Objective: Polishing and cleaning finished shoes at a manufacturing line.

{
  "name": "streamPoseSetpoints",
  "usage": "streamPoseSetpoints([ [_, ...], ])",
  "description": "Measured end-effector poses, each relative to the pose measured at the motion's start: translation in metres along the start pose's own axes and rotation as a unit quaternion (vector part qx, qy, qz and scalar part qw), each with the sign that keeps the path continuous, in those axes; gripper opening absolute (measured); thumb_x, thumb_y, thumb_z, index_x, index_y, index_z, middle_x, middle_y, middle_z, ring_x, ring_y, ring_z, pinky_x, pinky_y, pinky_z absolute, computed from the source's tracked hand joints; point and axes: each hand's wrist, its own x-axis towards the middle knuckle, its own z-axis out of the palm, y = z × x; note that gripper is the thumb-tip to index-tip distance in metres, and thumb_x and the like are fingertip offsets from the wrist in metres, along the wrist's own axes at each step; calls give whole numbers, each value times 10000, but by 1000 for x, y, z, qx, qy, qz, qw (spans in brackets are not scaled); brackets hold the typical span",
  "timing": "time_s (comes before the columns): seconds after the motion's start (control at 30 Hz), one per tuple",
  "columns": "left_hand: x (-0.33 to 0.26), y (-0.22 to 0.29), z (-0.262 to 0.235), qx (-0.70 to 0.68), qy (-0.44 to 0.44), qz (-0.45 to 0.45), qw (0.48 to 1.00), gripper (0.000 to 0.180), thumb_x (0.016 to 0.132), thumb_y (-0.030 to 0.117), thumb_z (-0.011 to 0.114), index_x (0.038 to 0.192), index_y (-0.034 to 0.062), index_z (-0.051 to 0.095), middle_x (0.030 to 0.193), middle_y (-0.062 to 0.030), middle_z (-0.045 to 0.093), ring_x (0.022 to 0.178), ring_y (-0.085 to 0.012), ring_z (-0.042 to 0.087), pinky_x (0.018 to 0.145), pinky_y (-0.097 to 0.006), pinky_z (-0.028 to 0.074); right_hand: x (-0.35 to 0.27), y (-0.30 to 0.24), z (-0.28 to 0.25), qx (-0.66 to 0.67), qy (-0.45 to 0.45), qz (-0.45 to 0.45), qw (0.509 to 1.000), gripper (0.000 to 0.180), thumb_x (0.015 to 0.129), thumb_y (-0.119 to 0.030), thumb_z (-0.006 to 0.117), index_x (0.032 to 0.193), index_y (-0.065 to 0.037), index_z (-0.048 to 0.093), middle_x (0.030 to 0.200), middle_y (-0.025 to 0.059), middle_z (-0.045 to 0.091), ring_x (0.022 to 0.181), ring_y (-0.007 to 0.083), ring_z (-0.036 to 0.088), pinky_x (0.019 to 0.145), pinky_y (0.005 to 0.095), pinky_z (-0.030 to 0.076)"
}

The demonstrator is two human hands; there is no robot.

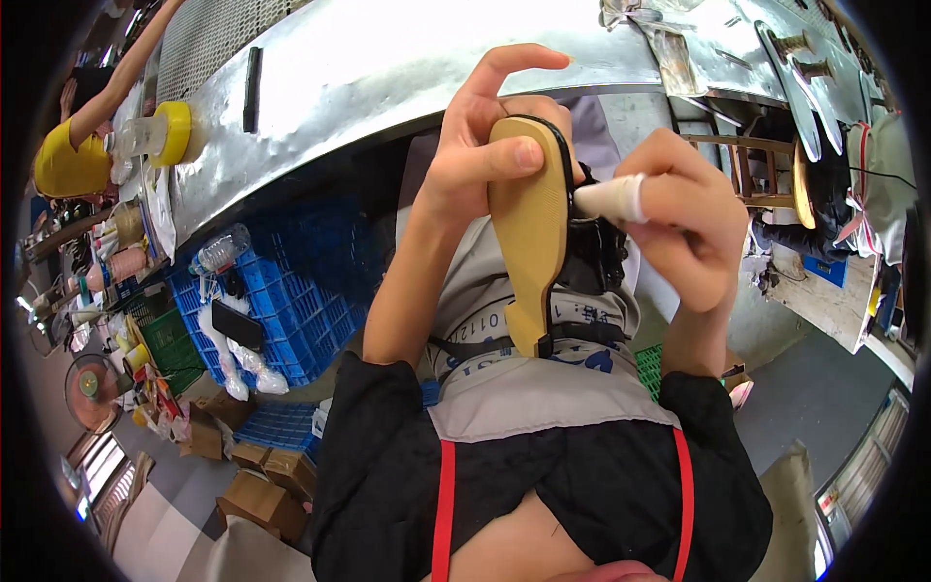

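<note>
Sole outward, a tan-soled sandal (531,223) with a black edge and black upper is held up in front of my apron, its heel block pointing down toward me. My left hand (485,155) grips its toe end, thumb across the sole and index finger raised off it. At the sandal's right side is my right hand (684,213), with a white cover (611,198) on one finger. That fingertip meets the black upper, and the other fingers are curled in. Anything they pinch is hidden. Shiny black material (594,257) shows below that finger.
A metal-topped bench (359,58) runs across the front, with a black bar (252,89) and a yellow-rimmed container (173,134). Left of me, a blue crate (291,315) carries a phone (237,323) and a plastic bottle (224,249). Another person (73,160) works at far left.
</note>
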Motion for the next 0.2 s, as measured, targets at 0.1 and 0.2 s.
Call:
streamPoseSetpoints([
  [0.1,-1,4,6,4,-35,17,999,823,854,233,791,1469,-66,334,768,-153,697,661,-185,556,616,-306,412,5,-5,8,-71,-19,-34,997,389,721,47,585,1030,-26,810,911,102,591,698,152,554,578,260,386],
  [0.2,-9,14,14,24,-60,-13,998,808,832,158,804,1471,-30,346,903,-191,728,812,-230,675,738,-293,516,8,-8,8,-108,-5,-63,992,351,759,49,617,1051,-16,802,977,116,589,705,147,582,587,246,414],
])
